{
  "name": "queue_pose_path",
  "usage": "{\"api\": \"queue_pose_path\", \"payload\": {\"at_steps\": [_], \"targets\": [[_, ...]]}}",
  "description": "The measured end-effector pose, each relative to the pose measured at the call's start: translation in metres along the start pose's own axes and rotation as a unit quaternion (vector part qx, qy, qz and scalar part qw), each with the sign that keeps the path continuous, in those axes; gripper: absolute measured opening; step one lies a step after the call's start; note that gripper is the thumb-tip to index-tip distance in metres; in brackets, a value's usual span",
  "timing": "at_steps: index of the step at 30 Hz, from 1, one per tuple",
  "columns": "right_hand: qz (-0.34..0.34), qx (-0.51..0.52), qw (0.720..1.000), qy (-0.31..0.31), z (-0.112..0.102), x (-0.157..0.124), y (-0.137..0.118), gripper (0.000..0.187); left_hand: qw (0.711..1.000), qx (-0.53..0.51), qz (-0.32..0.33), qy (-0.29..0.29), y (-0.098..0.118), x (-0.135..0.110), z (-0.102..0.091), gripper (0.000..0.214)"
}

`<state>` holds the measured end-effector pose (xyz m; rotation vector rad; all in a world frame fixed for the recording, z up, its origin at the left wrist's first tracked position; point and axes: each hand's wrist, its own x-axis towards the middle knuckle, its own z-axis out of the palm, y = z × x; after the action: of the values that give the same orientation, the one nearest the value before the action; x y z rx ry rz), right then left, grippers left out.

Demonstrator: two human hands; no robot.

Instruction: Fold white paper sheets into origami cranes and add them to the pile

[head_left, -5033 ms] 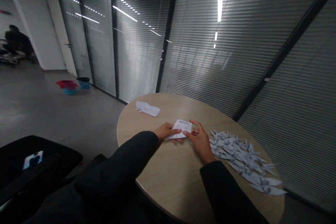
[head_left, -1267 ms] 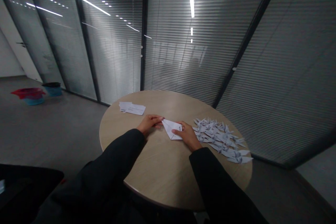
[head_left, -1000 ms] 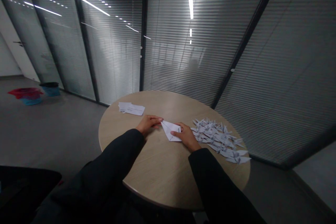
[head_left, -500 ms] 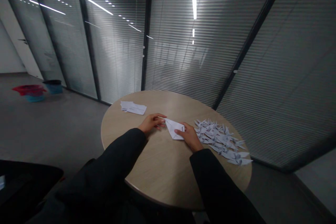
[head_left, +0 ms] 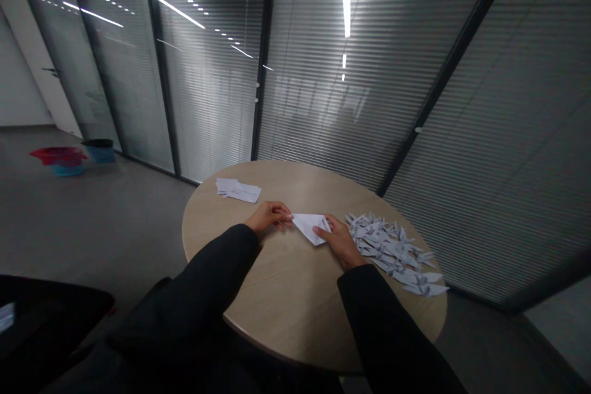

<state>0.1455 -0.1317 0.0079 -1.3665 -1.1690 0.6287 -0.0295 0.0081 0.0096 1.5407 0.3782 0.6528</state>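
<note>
**Fingers [head_left: 287, 217] of both hands meet a folded paper [head_left: 308, 226] on the counter [head_left: 295, 326]**

The left hand [head_left: 269, 215] has its fingers together, their tips at the paper's left corner; the view does not settle whether they grip it or only touch it. The right hand [head_left: 335, 240] covers more of the paper, closed on its right side with the thumb across the top face and the other fingers behind the far edge.

The paper lies between the two hands, low on the counter. It forms a pointed, kite-like shape, with its long axis running left to right from the left fingertips to the right thumb and one point aimed toward the person. The right hand is nearer its middle, and the left hand reaches only its end.

Just right of the right fingers, a heap of paper cranes [head_left: 392, 252] spreads across the counter. Ahead and left of the left fingers, a few loose sheets [head_left: 237, 191] lie well apart from the hand. Dark sleeves [head_left: 198, 277] cover both forearms. Far beyond the left fingers, a red-and-blue tub [head_left: 60, 157] stands on the floor by a glass partition [head_left: 323, 104] with blinds.
</note>
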Motion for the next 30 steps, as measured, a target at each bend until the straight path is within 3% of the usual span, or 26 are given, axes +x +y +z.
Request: {"api": "queue_pose_path", "payload": {"at_steps": [7, 13, 23, 27, 30], "targets": [[-0.014, -0.005, 1.0, 0.005, -0.002, -0.001, -0.004, 0.047, 0.999, -0.002, -0.046, 0.004, 0.005, -0.003, -0.002, 0.038], [-0.004, -0.016, 1.0, -0.008, -0.001, -0.003, -0.007, 0.054, 0.998, -0.01, -0.048, 0.04, 0.004, -0.003, 0.001, 0.032], [0.037, -0.003, 0.998, -0.042, 0.003, -0.004, -0.009, 0.062, 0.996, -0.009, -0.006, 0.091, 0.002, -0.002, 0.0, 0.05], [0.037, -0.013, 0.997, -0.063, 0.006, -0.003, -0.004, 0.058, 0.991, -0.04, 0.01, 0.125, -0.001, 0.0, 0.007, 0.044], [0.026, -0.03, 0.999, -0.038, 0.009, -0.002, -0.002, 0.054, 0.983, -0.106, 0.016, 0.147, -0.002, 0.0, 0.016, 0.041]]}}
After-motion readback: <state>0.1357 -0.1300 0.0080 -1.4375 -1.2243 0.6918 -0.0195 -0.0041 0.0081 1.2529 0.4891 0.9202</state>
